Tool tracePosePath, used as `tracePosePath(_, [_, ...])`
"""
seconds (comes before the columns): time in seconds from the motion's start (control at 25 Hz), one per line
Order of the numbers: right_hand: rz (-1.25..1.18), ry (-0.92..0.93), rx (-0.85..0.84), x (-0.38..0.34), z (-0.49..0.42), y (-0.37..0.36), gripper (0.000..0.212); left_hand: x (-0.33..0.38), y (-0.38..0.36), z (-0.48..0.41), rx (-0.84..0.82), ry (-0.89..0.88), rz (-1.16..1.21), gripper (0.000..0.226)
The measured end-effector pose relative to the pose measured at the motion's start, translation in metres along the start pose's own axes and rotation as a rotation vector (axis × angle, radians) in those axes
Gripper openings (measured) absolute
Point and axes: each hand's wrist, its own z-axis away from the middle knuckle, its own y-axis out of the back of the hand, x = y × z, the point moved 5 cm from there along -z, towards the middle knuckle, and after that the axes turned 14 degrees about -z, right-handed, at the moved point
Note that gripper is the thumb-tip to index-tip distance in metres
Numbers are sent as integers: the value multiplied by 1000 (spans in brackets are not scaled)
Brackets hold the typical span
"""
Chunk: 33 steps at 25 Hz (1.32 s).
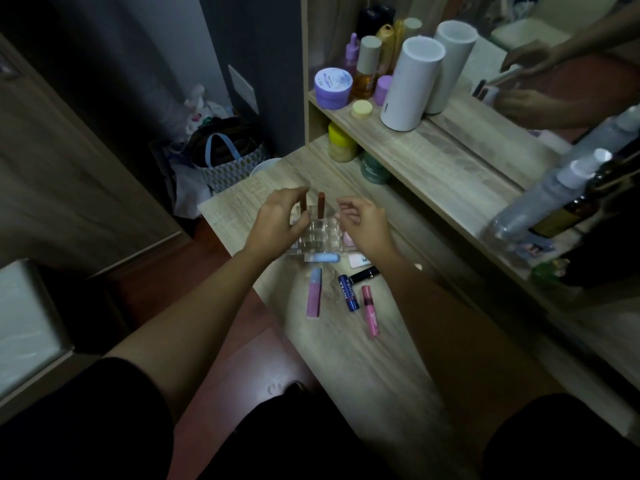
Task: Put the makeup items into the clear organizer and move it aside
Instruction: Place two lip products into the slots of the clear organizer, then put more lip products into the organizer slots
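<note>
The clear organizer [320, 235] stands on the wooden dresser top [363, 358]. A brown lipstick tube [321, 204] stands upright in one of its back slots. My left hand [277, 221] pinches a second brown tube [304, 204] that stands in the slot beside it. My right hand [365, 225] hovers at the organizer's right side with loosely curled fingers and holds nothing. In front of the organizer lie a light blue tube [322, 258], a pink tube with a blue cap [313, 296], a blue Nivea lip balm [348, 293], a black tube [364, 274] and a pink lip gloss [370, 311].
A pink item [348, 239] and a white card [360, 260] lie partly under my right hand. The shelf behind holds a white cylinder [412, 83], a purple jar [332, 87] and bottles; a yellow-lidded jar [342, 142] and green jar [374, 168] sit below. Spray bottles [554, 192] stand right. A bag [225, 157] sits on the floor.
</note>
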Motion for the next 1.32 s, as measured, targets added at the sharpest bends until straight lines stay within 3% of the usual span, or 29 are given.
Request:
tracePosePath(0.16, [174,-29,65,16,48,7,23,23,-26,52,-61,26,-10,33])
tracePosePath(0.24, [279,-38,184,31,77,20,22,30,-41,75,-103,70,-31,30])
tracePosePath(0.32, [392,-89,387,49,103,43,22,30,-54,93,-150,200,-29,29])
tracePosePath(0.4, [440,-201,529,68,121,67,28,19,-64,109,-177,443,27,34])
tracePosePath(0.52, [478,-368,458,94,132,84,49,8,-76,123,-226,683,124,50])
tracePosePath(0.76, [464,-416,330,108,127,86,52,6,-86,120,-279,701,72,57])
tracePosePath(0.96, [415,-383,314,99,129,83,44,5,-86,117,-393,665,81,39])
tracePosePath(1.12, [191,-269,332,75,125,69,36,8,-74,122,-352,741,580,13])
tracePosePath(1.2, [6,-260,300,61,116,58,28,11,-64,117,-365,745,828,14])
tracePosePath(1.32, [-212,-262,237,39,98,42,20,9,-45,100,-387,702,960,26])
